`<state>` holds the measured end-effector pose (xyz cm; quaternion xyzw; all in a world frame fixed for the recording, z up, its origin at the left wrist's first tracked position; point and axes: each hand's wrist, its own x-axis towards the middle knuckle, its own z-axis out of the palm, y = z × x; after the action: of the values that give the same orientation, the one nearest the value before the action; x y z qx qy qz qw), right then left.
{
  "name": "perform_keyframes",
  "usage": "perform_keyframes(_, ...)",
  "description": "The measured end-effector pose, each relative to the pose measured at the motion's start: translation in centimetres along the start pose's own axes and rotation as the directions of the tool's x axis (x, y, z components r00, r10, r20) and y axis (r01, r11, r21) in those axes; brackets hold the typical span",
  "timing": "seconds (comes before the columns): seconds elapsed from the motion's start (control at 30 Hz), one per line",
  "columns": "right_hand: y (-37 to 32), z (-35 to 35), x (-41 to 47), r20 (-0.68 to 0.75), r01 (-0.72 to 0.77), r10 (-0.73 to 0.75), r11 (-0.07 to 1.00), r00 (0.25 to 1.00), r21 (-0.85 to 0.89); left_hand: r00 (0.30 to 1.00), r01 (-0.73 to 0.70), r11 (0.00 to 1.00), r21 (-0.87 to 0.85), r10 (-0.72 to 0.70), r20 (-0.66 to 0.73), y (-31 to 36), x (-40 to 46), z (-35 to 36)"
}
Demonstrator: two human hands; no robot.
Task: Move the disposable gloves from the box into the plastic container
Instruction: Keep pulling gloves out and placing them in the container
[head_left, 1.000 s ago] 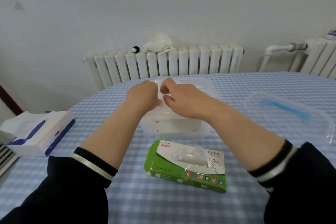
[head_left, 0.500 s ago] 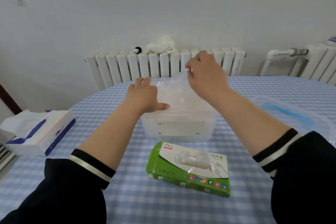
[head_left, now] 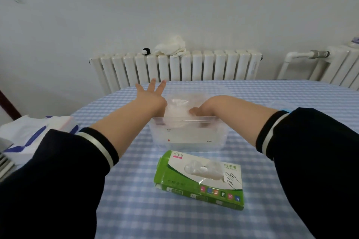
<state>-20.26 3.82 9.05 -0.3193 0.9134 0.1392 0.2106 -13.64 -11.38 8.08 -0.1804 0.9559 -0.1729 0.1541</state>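
Two bare forearms reach from dark sleeves toward the clear plastic container (head_left: pixel 186 137), which sits on the bench (head_left: pixel 136 209) near the centre of the view. The left hand (head_left: pixel 153 95) is at about 11 o'clock from the container, just beside its left rim, with its fingers spread wide and straight; it holds nothing. The right hand (head_left: pixel 200 110) dips inside the container from the 2 o'clock side, pressed down onto a thin, clear disposable glove (head_left: pixel 177 107) lying within the walls; whether its fingers are curled round the film or flat on it I cannot tell, since the rim and the wrist hide them.

At 6 o'clock from the container, close by but apart from it, lies the green and white glove box (head_left: pixel 200 182), flat on the blue checked cloth, with a tuft of clear gloves showing at its top opening. A tissue pack (head_left: pixel 29 139) rests at 9 o'clock near the bench edge. At 3 o'clock, partly hidden behind the right sleeve, is a clear lid (head_left: pixel 281 105) with a blue part. Beyond the bench, at 12 o'clock, a white radiator (head_left: pixel 194 68) carries a crumpled white cloth (head_left: pixel 171 46).
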Motion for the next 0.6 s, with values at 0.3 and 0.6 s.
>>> perform_keyframes(0.3, 0.4, 0.1, 0.2, 0.13, 0.117, -0.109, 0.991, 0.986, -0.057, 0.997, 0.049, 0.998, -0.045, -0.051, -0.055, -0.1, 0.1, 0.5)
perform_keyframes(0.6, 3.7, -3.9, -4.9, -0.154, 0.155, -0.137, 0.982, 0.978, 0.11, 0.996, -0.084, 0.991, -0.107, 0.084, -0.006, -1.0, -0.9, -0.8)
